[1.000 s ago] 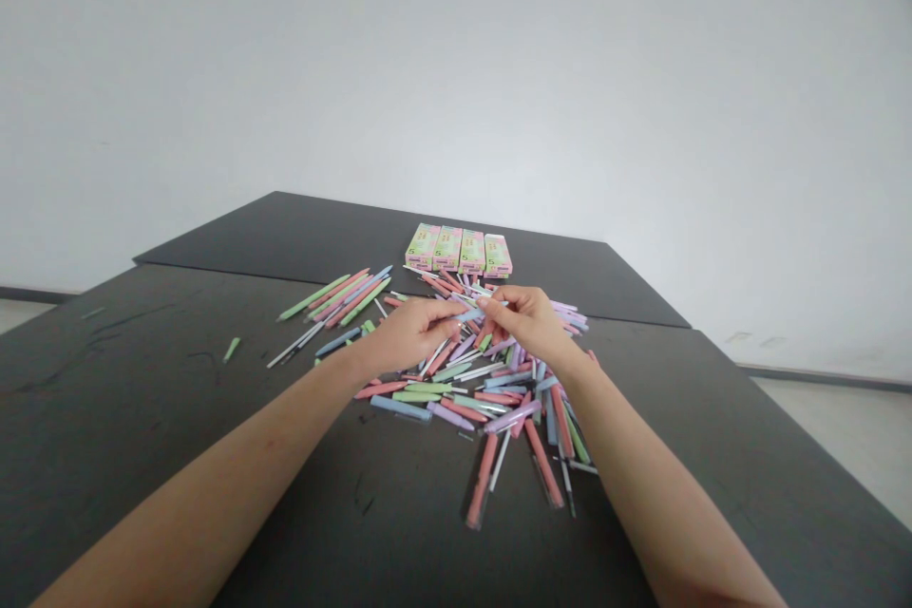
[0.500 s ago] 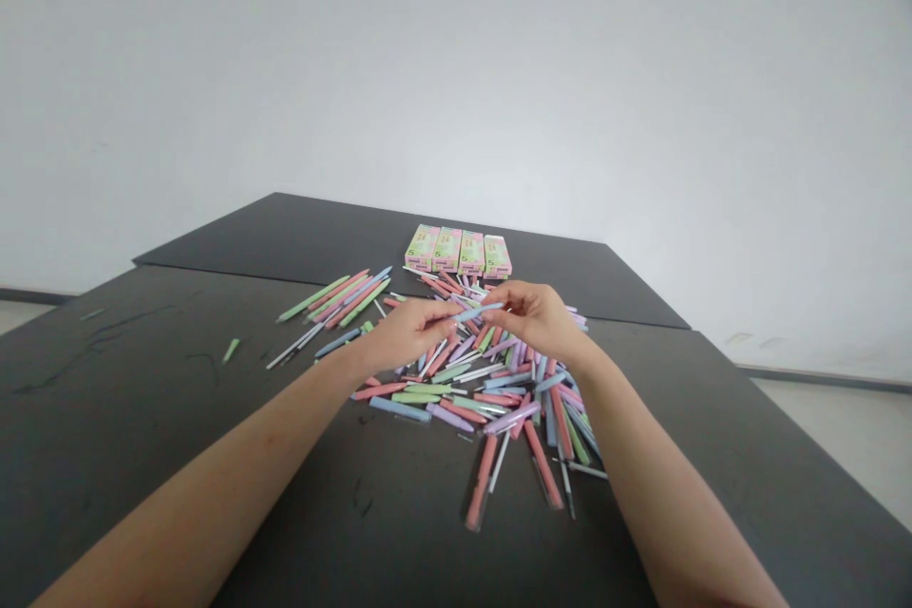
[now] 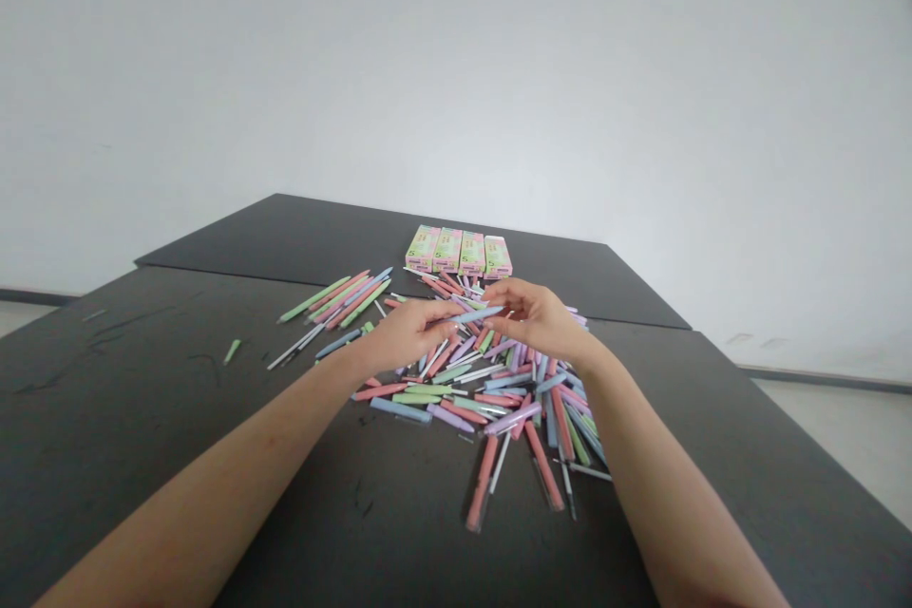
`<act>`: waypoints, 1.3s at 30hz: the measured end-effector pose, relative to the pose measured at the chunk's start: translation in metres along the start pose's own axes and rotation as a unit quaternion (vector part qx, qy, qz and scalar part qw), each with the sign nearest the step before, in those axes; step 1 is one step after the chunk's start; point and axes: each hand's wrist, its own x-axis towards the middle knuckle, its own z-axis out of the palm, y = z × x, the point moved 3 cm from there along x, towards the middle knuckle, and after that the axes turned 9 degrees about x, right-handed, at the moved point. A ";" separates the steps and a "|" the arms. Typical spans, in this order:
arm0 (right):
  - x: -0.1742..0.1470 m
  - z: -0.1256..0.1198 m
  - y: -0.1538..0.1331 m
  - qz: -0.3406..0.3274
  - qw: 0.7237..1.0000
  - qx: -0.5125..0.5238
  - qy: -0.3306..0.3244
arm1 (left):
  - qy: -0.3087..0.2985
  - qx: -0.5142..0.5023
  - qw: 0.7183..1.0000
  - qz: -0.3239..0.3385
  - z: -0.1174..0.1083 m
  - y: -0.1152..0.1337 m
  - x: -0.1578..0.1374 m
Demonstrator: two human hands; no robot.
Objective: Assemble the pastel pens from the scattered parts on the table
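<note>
Blue plastic shows between my hands: the slim pen (image 3: 479, 314), over the loose pile (image 3: 499, 398), is pinched by my left hand (image 3: 409, 336). My right hand (image 3: 534, 318) has its fingers parted around the pointed end; I can't tell if they touch. I'd steady the left pinch and keep the barrel straight.

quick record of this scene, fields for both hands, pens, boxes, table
left hand: pinching slim light-blue plastic pen
right hand: curled near that pen's tip, contact unclear
pile: red, green, blue and lilac plastic pen parts, thin white rods
pen group: slim multicoloured pens, side by side
boxes: four pink-and-green cardboard boxes, in a row
table: dark grey
</note>
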 end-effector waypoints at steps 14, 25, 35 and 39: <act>0.002 0.004 0.000 0.025 0.996 -0.080 0.015 | 0.018 -0.007 1.000 0.006 0.001 -0.001 0.000; 0.001 0.004 0.004 0.022 0.996 -0.081 0.039 | 0.023 0.025 0.999 0.006 0.002 -0.004 -0.001; 0.000 0.011 -0.001 -0.016 0.998 -0.047 0.039 | 0.029 0.012 0.999 0.013 0.001 -0.006 0.001; 0.002 0.013 0.007 0.034 0.998 -0.024 0.045 | 0.064 0.086 0.994 0.016 0.001 -0.005 0.000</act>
